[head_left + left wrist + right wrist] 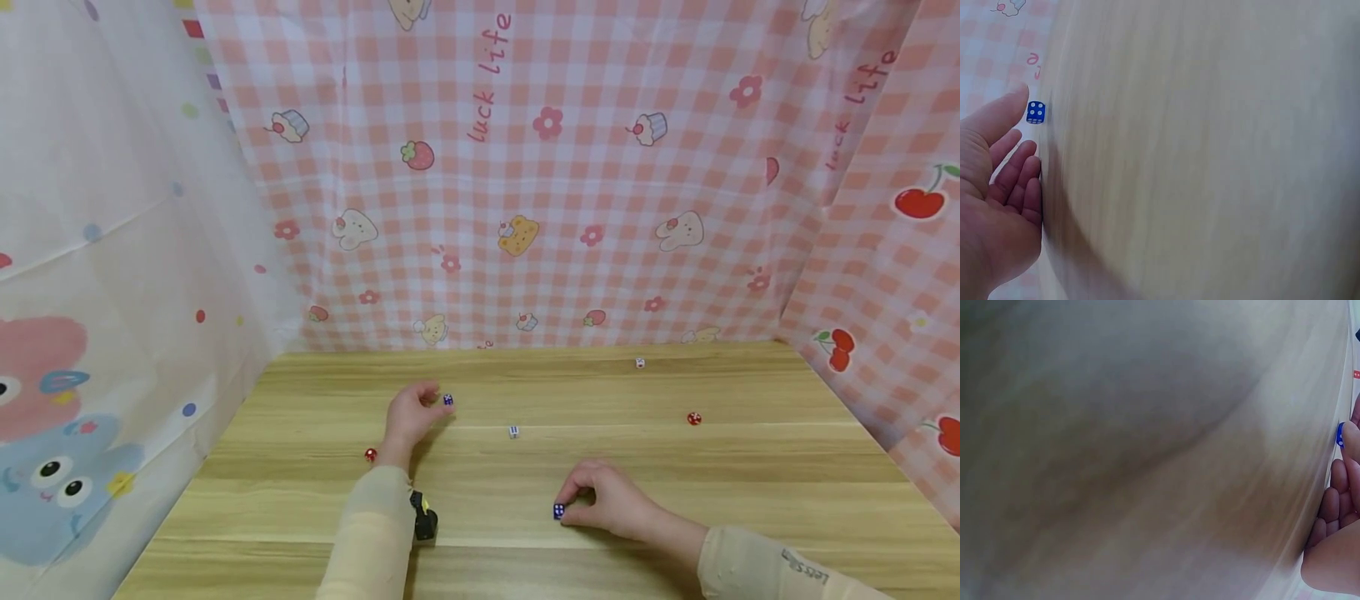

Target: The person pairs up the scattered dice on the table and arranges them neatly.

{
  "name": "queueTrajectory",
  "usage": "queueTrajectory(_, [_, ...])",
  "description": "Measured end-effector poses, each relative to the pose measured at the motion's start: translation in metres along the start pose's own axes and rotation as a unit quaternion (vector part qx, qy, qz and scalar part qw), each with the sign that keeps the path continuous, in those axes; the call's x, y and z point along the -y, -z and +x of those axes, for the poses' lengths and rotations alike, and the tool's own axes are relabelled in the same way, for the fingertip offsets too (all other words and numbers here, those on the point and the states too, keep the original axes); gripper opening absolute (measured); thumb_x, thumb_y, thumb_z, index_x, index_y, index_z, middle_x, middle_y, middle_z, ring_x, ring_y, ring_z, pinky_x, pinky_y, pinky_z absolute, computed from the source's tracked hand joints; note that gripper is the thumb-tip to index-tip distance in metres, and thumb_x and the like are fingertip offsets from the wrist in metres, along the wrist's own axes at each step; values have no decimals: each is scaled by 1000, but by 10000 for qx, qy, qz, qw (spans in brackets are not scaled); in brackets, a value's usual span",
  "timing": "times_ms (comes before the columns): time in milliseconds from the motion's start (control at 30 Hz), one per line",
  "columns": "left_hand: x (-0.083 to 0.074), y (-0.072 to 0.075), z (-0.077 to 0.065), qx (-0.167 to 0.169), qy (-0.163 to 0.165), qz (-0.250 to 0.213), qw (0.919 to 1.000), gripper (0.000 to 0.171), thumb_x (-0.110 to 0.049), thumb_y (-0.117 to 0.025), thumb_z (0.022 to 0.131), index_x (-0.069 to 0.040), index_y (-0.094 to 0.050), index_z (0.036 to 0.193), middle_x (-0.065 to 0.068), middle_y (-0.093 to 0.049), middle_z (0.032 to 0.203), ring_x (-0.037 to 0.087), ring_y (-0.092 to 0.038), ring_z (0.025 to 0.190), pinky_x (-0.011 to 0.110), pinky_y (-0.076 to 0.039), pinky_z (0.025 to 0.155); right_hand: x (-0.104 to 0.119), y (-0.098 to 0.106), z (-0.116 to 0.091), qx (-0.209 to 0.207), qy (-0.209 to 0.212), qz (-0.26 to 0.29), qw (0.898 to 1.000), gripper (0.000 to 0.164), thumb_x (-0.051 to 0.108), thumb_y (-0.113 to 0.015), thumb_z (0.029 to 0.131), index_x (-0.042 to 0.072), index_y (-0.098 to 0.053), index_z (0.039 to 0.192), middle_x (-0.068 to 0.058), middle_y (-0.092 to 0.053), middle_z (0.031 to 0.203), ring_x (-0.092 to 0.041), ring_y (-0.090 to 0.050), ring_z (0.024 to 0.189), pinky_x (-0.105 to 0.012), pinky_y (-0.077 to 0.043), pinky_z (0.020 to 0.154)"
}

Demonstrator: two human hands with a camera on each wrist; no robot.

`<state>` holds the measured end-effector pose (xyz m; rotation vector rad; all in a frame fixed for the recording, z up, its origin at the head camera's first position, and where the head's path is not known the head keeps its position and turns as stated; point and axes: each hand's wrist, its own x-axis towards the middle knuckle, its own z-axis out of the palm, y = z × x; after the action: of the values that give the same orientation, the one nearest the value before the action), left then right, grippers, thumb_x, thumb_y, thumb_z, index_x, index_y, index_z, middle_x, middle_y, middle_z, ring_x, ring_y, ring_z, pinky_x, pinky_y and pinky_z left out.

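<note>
My left hand reaches over the table's left half, its thumb and fingers apart. Just off its fingertips sits a blue die with white pips; in the left wrist view this blue die lies close to the thumb tip, and whether they touch is unclear. Nearer the front, my right hand pinches a second blue die between thumb and index finger, low at the tabletop. Only a sliver of that blue die shows beside the thumb in the right wrist view.
A red die lies by the left wrist. One white die is between the hands, another white die near the back edge, and a red die at right. Patterned cloth hangs behind the wooden table.
</note>
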<state>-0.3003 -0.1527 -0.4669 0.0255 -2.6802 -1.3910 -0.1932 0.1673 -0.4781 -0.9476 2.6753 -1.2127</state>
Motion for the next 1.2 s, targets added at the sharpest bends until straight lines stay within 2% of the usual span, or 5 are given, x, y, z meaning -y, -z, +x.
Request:
queueTrajectory(200, [1, -6, 0, -177, 128, -63, 9997, 42, -10, -82, 81, 5, -66, 117, 18, -68, 114, 33, -61, 105, 45, -46, 95, -1, -1, 0, -1, -27, -17, 10000, 13, 24, -85, 78, 25, -73, 82, 18, -63, 86, -6, -53, 87, -34, -40, 85])
queueTrajectory(400, [5, -12, 1, -406, 90, -6, 9991, 36, -11, -83, 80, 4, -71, 110, 17, -70, 107, 32, -63, 100, 45, -47, 92, 0, -1, 0, -9, -12, -64, 10000, 13, 25, -85, 78, 25, -73, 82, 18, -63, 86, -6, -54, 88, -34, -40, 86])
queueTrajectory(667, [9, -15, 4, -605, 8, 335, 9976, 30, -14, -82, 81, -1, -74, 106, 13, -71, 106, 31, -64, 101, 44, -47, 93, 1, -1, 0, -10, -43, -83, 10000, 14, 27, -86, 78, 26, -74, 84, 19, -64, 87, -6, -54, 88, -34, -39, 87])
queueTrajectory(1067, [2, -18, -2, -951, -138, 625, 9934, 18, -12, -81, 81, -4, -77, 97, 11, -70, 99, 30, -63, 98, 45, -46, 91, -1, -2, -1, -73, 9, -96, 9999, 14, 26, -86, 77, 26, -74, 84, 19, -64, 87, -5, -53, 88, -34, -38, 87])
queueTrajectory(1200, [2, -18, -2, -965, -213, 757, 9922, 14, -13, -80, 82, -6, -77, 94, 9, -71, 97, 30, -63, 98, 45, -46, 92, 0, -2, -1, -92, -18, -97, 9999, 14, 26, -86, 77, 26, -74, 84, 20, -64, 87, -5, -53, 88, -34, -38, 86])
